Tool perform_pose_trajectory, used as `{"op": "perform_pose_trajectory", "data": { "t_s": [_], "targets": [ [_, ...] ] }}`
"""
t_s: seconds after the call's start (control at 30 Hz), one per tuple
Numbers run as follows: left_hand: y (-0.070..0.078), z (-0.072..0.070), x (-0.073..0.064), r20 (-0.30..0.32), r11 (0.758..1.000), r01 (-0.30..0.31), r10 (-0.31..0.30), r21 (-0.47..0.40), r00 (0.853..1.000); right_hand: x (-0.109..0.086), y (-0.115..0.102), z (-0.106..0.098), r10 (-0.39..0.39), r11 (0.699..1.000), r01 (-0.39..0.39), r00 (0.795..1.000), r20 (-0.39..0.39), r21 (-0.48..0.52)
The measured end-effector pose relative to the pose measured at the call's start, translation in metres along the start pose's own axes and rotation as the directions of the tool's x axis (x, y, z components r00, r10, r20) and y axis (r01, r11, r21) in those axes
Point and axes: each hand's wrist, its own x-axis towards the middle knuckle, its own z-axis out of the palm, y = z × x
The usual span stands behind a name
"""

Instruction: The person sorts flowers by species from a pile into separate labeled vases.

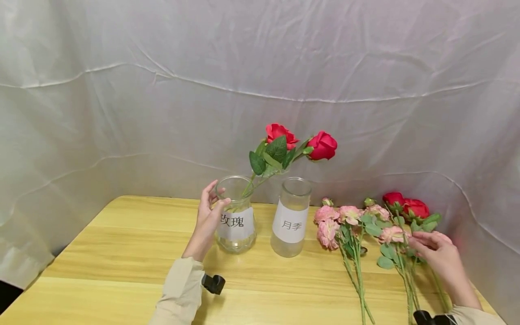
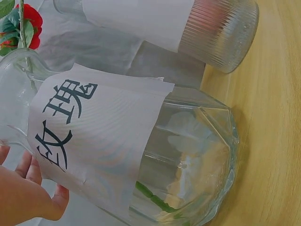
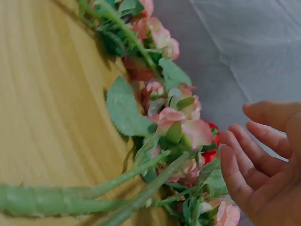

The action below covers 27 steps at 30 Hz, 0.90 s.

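My left hand [image 1: 209, 219] grips the neck of the glass vase labelled 玫瑰 [image 1: 237, 230], mid-bench [image 1: 122, 262], its two red roses [image 1: 322, 146] leaning towards 2 o'clock. My right hand [image 1: 440, 257] is open, relaxed fingers beside a pink bloom [image 1: 392, 234] at its 10 o'clock; I can't tell whether they touch. I seem to be choosing a stem; next calls for pinching one free. Loose red roses [image 1: 416, 208] lie at that hand's 11 o'clock, behind pink blooms and leaves that could snag. The ribbed vase labelled 月季 [image 1: 289, 225] stands between my hands.

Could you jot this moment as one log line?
left hand: holds left vase | right hand: near pink flowers | left vase: two red flowers | right vase: upright
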Motion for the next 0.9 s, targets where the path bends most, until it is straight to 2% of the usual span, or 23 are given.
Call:
{"op": "perform_pose_trajectory", "data": {
  "t_s": [0.07, 0.27, 0.4, 0.53, 0.7, 0.9],
  "targets": [
    [0.000, 0.000, 0.000, 0.002, 1.000, 0.002, -0.002, -0.002, 1.000, 0.001, 0.003, 0.000, -0.013, 0.999, 0.015, 0.999, 0.031, -0.051],
    [0.000, -0.001, 0.000, 0.001, 1.000, 0.000, 0.000, -0.002, 1.000, 0.002, 0.007, -0.002, 0.017, 0.992, -0.006, 0.996, 0.084, -0.127],
    [0.001, -0.001, 0.000, -0.002, 1.000, 0.002, -0.002, -0.001, 1.000, 0.005, 0.009, -0.002, 0.050, 0.964, -0.012, 0.989, 0.136, -0.265],
    [0.001, -0.001, 0.000, -0.009, 1.000, 0.002, -0.002, 0.001, 1.000, 0.006, 0.012, 0.000, 0.091, 0.943, -0.030, 0.981, 0.170, -0.332],
    [0.000, 0.001, 0.000, -0.014, 1.000, 0.000, 0.000, 0.009, 1.000, 0.008, 0.015, 0.003, 0.219, 0.960, -0.173, 0.954, 0.205, -0.221],
    [0.000, 0.000, 0.000, -0.004, 1.000, 0.001, -0.001, 0.014, 1.000, 0.009, 0.020, 0.002, 0.287, 0.958, -0.283, 0.919, 0.269, -0.056]
  ]
}}
